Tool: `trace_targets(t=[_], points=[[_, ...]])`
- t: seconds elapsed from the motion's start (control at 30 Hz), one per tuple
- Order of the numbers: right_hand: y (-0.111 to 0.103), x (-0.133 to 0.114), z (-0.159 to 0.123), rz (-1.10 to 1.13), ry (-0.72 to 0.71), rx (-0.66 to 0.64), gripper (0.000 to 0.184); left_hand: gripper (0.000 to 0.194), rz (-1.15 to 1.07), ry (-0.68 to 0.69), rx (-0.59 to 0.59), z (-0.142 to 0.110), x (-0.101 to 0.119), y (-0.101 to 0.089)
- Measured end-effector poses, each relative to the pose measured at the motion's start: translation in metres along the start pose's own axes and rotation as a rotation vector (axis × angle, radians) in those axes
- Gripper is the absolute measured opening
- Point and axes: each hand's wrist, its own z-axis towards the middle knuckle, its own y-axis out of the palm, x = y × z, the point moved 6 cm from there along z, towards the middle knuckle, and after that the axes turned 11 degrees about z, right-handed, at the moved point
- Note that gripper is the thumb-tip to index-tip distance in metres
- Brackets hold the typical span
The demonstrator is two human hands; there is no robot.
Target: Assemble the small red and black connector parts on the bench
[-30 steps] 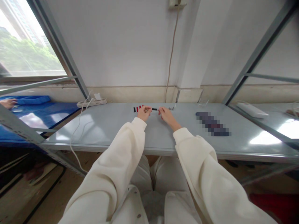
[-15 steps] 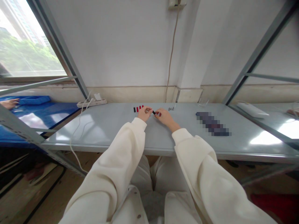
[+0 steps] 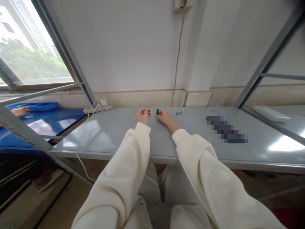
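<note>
My left hand (image 3: 142, 115) is closed over the far middle of the grey table, fingers curled; what they hold, if anything, is hidden. Just right of its fingers are small red cylinders (image 3: 149, 113), partly covered by the hand. A little further right, my right hand (image 3: 165, 116) pinches a small black cylinder (image 3: 157, 111), upright at its fingertips. Several small grey parts (image 3: 178, 113) lie to the right of that hand.
A white power strip (image 3: 98, 108) with cables stands at the table's back left. A pixelated dark object (image 3: 226, 130) lies to the right, near a clear container (image 3: 213, 105). Beyond the left frame post, another person's hand (image 3: 22, 111) is by a blue tray (image 3: 45, 106).
My hands, which met at a black cylinder, are now apart. The left has moved left, in front of the row of small cylinders. The black cylinder has gone from slanted to upright.
</note>
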Motion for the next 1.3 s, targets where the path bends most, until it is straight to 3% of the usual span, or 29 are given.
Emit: trace_targets(t=[0.33, 0.7, 0.87, 1.03, 1.17, 1.3], points=[[0.024, -0.008, 0.011, -0.145, -0.054, -0.076, 0.017, 0.007, -0.067, -0.054, -0.008, -0.003, -0.003, 0.003], [0.027, -0.006, 0.011, -0.211, -0.031, -0.085, 0.021, 0.007, 0.071, -0.055, -0.004, 0.0, -0.006, 0.0], [0.016, -0.006, -0.001, -0.253, 0.005, -0.077, 0.032, 0.012, 0.454, 0.15, -0.031, 0.006, -0.002, -0.001], [-0.01, -0.003, -0.02, -0.231, -0.016, -0.026, 0.031, 0.012, 0.917, 0.457, -0.289, -0.008, -0.006, 0.021], [-0.031, -0.003, -0.036, -0.204, -0.018, 0.021, 0.024, 0.017, 1.026, 0.624, -0.486, -0.024, -0.006, 0.034], [-0.042, -0.003, -0.047, -0.213, 0.002, 0.058, 0.023, 0.019, 1.092, 0.657, -0.503, -0.027, -0.004, 0.034]])
